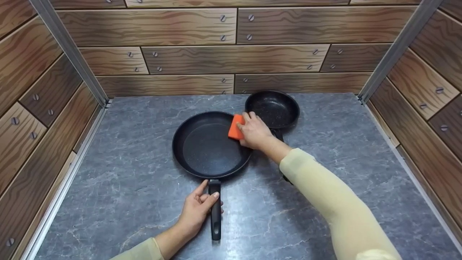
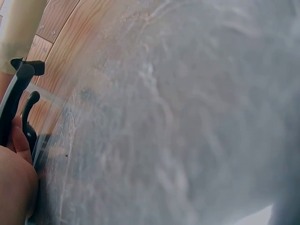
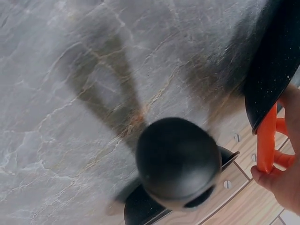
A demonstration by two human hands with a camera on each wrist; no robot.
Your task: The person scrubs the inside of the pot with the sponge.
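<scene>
A large black frying pan stands in the middle of the table, its handle pointing toward me. My left hand grips that handle near the pan, thumb on top and fingertips showing on the far side. In the left wrist view part of the left hand appears beside the dark handle. With my right hand I hold a flat orange sponge against the right inner wall of the pan. The right wrist view has the sponge at the rim, between thumb and fingers.
A smaller black frying pan stands behind and to the right, its handle partly hidden under my right forearm. Wood-patterned walls with metal corner posts enclose the grey marbled table at the back and sides.
</scene>
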